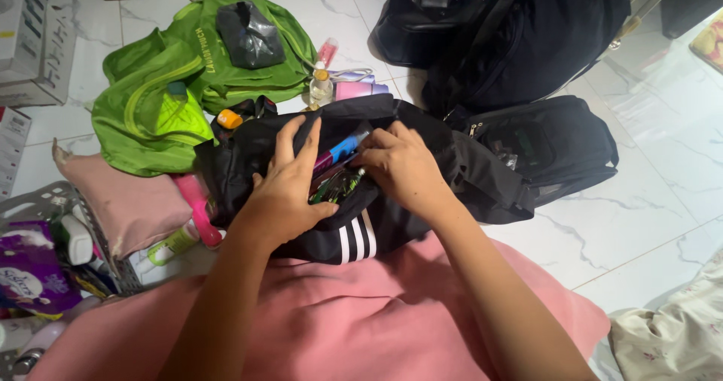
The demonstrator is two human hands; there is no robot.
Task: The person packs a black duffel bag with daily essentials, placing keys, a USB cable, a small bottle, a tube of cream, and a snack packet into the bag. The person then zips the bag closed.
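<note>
- Black fabric bag w/ white stripes (pixel 360 238) sits on the person's lap, over pink cloth (pixel 361 321), top open.
- Left hand (pixel 286 189): fingers spread, palm pressed flat on the bag's left rim, holding the opening apart; grips nothing.
- Right hand (pixel 403 166): fingers curled at the bag's right rim, tips at the opening next to a blue-and-pink tube (pixel 340 151) that sticks out of the bag. Can't tell if it pinches the tube or just the fabric.
- Inside opening, betw. the hands: bundle of green and dark pens or slim sticks (pixel 337 187), too small to tell exactly.
- Left of bag: crumpled lime-green fabric bag (pixel 151 110) on white marble tile floor (pixel 648 170), w/ a dark grey plastic pouch (pixel 248 33) lying on it.
- Behind bag: small clear bottle w/ orange cap (pixel 321 86), lilac cylindrical bottle (pixel 360 89), near each other.
- Right side: open black rectangular case (pixel 553 144) touching the bag's strap; bigger black bag (pixel 520 35) further back.
- Bottom left: grey plastic basket (pixel 45 200) w/ a purple tissue pack (pixel 30 268); pink pillow (pixel 128 200), pink tube (pixel 198 208) and light-green tube (pixel 172 244) just beside it.
- White cardboard boxes (pixel 30 35) at far left.
</note>
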